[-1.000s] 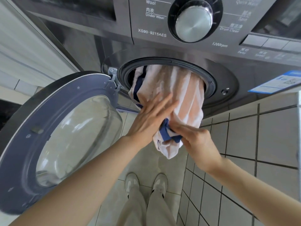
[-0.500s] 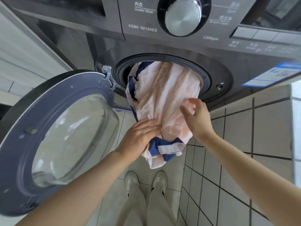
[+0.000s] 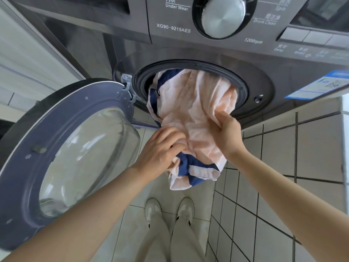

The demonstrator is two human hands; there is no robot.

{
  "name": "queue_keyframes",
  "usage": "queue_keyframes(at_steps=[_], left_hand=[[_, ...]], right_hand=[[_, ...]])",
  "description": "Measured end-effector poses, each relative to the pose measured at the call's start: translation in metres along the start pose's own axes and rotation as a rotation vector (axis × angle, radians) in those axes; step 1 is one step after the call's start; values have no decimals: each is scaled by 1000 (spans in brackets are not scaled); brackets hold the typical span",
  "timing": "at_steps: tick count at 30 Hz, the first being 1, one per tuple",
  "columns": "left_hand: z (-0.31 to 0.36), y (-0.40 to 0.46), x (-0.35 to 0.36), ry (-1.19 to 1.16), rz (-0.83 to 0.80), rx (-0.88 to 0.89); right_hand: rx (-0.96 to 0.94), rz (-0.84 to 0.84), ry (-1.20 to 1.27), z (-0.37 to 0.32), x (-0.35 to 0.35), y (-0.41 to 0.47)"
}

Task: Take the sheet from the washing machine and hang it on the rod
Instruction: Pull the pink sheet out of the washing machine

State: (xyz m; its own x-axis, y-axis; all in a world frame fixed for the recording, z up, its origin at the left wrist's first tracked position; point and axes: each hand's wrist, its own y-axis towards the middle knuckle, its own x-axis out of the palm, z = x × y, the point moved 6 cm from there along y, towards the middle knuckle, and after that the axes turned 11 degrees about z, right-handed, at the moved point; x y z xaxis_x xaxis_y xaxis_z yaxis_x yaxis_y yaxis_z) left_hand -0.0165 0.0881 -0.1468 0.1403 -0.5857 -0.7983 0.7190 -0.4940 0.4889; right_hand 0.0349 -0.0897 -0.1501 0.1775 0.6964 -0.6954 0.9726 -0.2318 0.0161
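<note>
The step in hand is the first 1: getting the sheet (image 3: 196, 114) out of the washing machine (image 3: 283, 78). The sheet, pale peach with dark blue bands, hangs in a bunched mass out of the round drum opening (image 3: 243, 87), part of it below the rim and part of it inside the drum; how much remains inside cannot be told. The left hand (image 3: 160, 150) is closed around a gathered fold low on the bundle, just above the blue-banded end that dangles toward the floor tiles (image 3: 321, 140). The right hand (image 3: 229, 133) pinches the cloth higher up on the right side, thumb on the front face and fingers hidden behind the fabric. The door (image 3: 62, 148) stands swung wide open to the left, clear of the cloth. As a judgement, the next move calls for drawing the bundle outward and downward, feeding it hand over hand so it does not catch on the rubber seal (image 3: 141, 80) or the door hinge (image 3: 126, 86), and keeping the loose end off the floor. No rod is in view, so the hanging step is not yet begun. Nothing else shows in the drum.
</note>
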Motion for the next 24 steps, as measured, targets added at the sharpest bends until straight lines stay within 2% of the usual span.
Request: queue_keyframes(at_steps=[6,9,14,17,18,20,22,24], left_hand=[[4,17,-4,52,67,-30],[7,24,-5,29,63,-14],[11,26,5,-52,-38,61],[3,19,12,-92,-67,39],[-1,17,14,-90,-72,13],[-4,14,17,-86,-81,-23],[-3,15,20,-78,-60,-23],[1,19,20,-82,-13,-13]], right_hand=[[-228,-97,54,-7,-14,-64],[-246,-136,108,-5,-11,-83],[-270,-206,100,-10,-7,-88],[-296,-278,83,-11,-6,-86],[-253,-317,90,-10,-7,-86],[-45,-386,160,-6,-8,-87],[138,-377,200,-4,-6,-88],[154,-328,198,-11,1,-86]])
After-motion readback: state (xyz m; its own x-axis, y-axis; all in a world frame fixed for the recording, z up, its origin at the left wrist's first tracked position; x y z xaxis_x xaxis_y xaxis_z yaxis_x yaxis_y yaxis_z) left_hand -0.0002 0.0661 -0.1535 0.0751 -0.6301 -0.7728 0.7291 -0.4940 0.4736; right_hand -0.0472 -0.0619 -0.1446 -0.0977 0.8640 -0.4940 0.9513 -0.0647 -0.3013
